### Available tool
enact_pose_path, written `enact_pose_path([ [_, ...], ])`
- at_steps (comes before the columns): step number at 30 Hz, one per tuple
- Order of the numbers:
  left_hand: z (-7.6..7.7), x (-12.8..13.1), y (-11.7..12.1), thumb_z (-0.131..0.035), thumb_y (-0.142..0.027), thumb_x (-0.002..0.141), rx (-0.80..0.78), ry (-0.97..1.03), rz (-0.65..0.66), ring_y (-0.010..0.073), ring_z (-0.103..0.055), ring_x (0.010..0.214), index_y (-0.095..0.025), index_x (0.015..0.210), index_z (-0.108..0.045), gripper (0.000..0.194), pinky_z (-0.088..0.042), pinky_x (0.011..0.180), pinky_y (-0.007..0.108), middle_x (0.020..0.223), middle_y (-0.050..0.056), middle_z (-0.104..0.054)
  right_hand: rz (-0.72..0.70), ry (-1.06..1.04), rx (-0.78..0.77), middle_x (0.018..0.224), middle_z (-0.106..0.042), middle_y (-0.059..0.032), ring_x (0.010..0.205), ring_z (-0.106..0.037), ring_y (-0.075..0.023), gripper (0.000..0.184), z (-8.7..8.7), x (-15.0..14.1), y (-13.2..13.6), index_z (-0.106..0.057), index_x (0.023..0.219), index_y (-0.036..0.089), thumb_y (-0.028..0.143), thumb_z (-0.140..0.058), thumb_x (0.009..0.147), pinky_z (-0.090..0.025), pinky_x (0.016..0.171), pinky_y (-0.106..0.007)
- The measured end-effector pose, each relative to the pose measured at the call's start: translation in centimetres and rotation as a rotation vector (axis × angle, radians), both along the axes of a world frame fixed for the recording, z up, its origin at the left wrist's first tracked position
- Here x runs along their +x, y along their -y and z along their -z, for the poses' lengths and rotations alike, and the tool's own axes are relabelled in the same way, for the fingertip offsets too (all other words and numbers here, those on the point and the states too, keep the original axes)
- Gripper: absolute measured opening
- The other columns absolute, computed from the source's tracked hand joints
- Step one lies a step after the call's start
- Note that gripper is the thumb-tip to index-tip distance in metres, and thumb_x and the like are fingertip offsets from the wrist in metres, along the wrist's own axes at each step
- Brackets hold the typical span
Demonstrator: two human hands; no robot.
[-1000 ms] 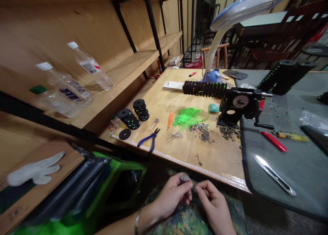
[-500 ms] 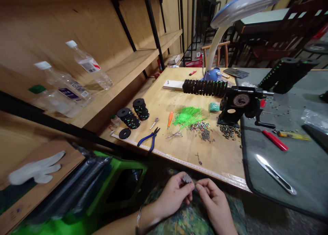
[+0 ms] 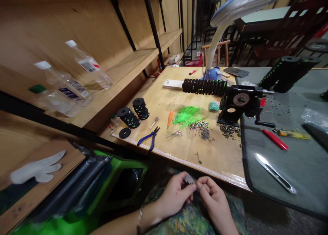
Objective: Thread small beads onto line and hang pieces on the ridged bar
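My left hand (image 3: 176, 193) is closed over my lap, thumb and fingers gripping a small greyish piece with a jagged edge (image 3: 189, 179). Beside it, my right hand (image 3: 214, 201) pinches with thumb and forefinger at the tip of the left thumb. Whatever lies in that pinch is too small to make out. Just beyond the hands, a small dark metal fitting (image 3: 199, 158) lies on the wooden table (image 3: 176, 149). Blue-handled pliers (image 3: 148, 138) rest farther left with their jaws apart.
Green bristles (image 3: 189, 116), an orange float-shaped piece (image 3: 170, 118), coloured beads (image 3: 200, 126) and grey bits lie mid-table. Black foam spools (image 3: 128, 117) stand left. A black hand-cranked winder (image 3: 238, 103) and desk lamp (image 3: 212, 72) stand behind. A knife (image 3: 275, 173) lies on the grey mat.
Both hands stay almost in place. The right fingertips have come slightly closer to the left thumb, and the greyish piece has tilted a little. Nothing on the table has moved.
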State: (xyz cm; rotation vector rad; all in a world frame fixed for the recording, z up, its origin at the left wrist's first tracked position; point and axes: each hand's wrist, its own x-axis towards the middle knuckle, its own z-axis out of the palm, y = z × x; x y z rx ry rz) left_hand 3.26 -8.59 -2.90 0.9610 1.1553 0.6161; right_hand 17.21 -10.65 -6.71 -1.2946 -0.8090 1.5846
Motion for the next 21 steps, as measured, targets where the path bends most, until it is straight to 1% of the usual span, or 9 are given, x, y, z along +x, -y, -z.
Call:
enact_pose_path([
  [4, 0.33, 0.14, 0.07, -0.066, -0.046, 0.076, 0.013, -0.007, 0.022, 0.0078, -0.045, 0.046, -0.019, 0.071, -0.047, 0.033, -0.037, 0.047, 0.020, 0.054, -0.006, -0.048, 0.016, -0.032, -0.053, 0.045, -0.030, 0.0123, 0.040, -0.020, -0.0059, 0.046, 0.37, 0.10, -0.11, -0.053, 0.070, 0.020, 0.063, -0.070, 0.067, -0.014, 0.040, -0.020],
  [7, 0.47, 0.22, 0.09, -0.065, -0.042, 0.077, 0.012, -0.008, 0.037, 0.0079, -0.045, 0.046, -0.018, 0.072, -0.048, 0.029, -0.038, 0.047, 0.020, 0.054, -0.006, -0.048, 0.047, -0.116, -0.104, 0.044, -0.027, 0.0137, 0.039, -0.017, -0.0051, 0.044, 0.57, 0.17, -0.12, -0.051, 0.070, 0.021, 0.060, -0.071, 0.067, -0.012, 0.039, -0.019],
  [11, 0.61, 0.24, 0.08, -0.065, -0.041, 0.076, -0.013, -0.007, 0.041, 0.0082, -0.047, 0.045, -0.017, 0.074, -0.050, 0.029, -0.040, 0.045, 0.020, 0.054, -0.006, -0.050, 0.088, -0.205, -0.154, 0.042, -0.023, 0.0159, 0.038, -0.012, -0.0045, 0.044, 0.29, 0.10, -0.08, -0.050, 0.073, 0.021, 0.058, -0.072, 0.070, -0.009, 0.038, -0.018],
  [15, 0.65, 0.20, 0.06, -0.067, -0.045, 0.073, -0.035, 0.015, 0.023, 0.0095, -0.052, 0.047, -0.017, 0.074, -0.050, 0.033, -0.042, 0.045, 0.021, 0.057, -0.005, -0.051, 0.079, -0.208, -0.152, 0.042, -0.022, 0.0164, 0.038, -0.012, -0.0042, 0.045, -0.03, 0.07, -0.02, -0.050, 0.075, 0.021, 0.060, -0.072, 0.070, -0.007, 0.038, -0.018],
  [21, 0.26, -0.11, -0.19, -0.068, -0.051, 0.073, -0.032, 0.058, -0.037, 0.0100, -0.053, 0.048, -0.017, 0.073, -0.049, 0.039, -0.043, 0.046, 0.021, 0.056, -0.004, -0.052, 0.051, -0.162, -0.099, 0.042, -0.025, 0.0161, 0.037, -0.014, -0.0038, 0.045, 0.37, 0.31, 0.14, -0.050, 0.079, 0.020, 0.060, -0.069, 0.074, -0.008, 0.038, -0.018],
])
